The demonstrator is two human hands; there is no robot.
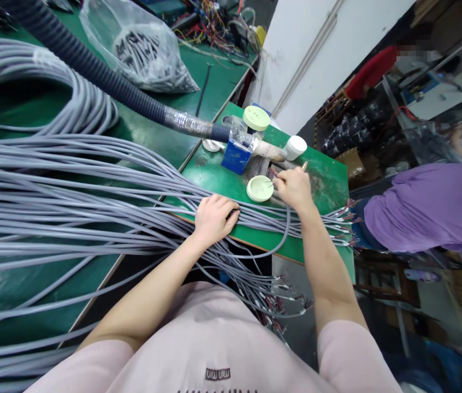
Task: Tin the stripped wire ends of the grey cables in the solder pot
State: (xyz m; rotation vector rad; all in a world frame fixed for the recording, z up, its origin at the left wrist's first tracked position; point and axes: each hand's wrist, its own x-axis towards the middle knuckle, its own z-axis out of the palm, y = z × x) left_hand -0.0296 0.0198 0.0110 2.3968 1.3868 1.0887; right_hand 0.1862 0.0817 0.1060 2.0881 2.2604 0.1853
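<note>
My left hand (pixel 215 219) rests over a thick bundle of grey cables (pixel 165 188), its fingers curled down around them. What lies under its palm is hidden. Pinched in my right hand (pixel 294 186) is the end of a grey cable (pixel 288 226), which loops down and back left; thin bare wires stick out of that end towards a shallow pale green dish (pixel 260 189). Beside this hand, a dark hose (pixel 161 112) ends in a taped nozzle (pixel 270 150) next to a blue box (pixel 236 157). More cable ends with coloured wires (pixel 343 224) lie to the right.
A white jar (pixel 295 147) and a pale green lid (pixel 256 118) stand behind the nozzle. Further back lie a coil of cable (pixel 87 101) and a clear bag (pixel 144 52) of grey pieces. Cable ends (pixel 272 303) hang off the front edge. A person in purple (pixel 427 207) is at the right.
</note>
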